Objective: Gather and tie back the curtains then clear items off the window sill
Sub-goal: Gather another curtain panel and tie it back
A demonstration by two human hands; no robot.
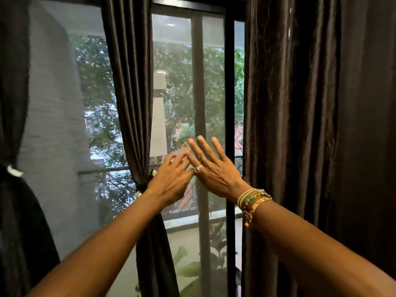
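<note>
Item: left hand [171, 180] and right hand [214, 170], both raised before the window [177, 82], fingers [198, 148] straight and spread, nothing held; the two hands are seen overlapping at their inner edges. Item: centre curtain [132, 103], gathered and bound at the waist by a tie-back [141, 187], just beside the left wrist. Item: far-left curtain [12, 211], likewise bound, with a pale tie [14, 170]. Item: right curtain [300, 125], hung loose and unbound, just beside the right wrist and its bracelets [252, 200]; judged the next to be gathered. The window sill and anything on it are not shown. Risks noted: outer folds may be missed if the cloth is gathered with one hand only; bracelets or rings [198, 168] may be snagged on the fabric; the hanging above, out of view, may be strained if the curtain is pulled downward rather than sideways
</note>
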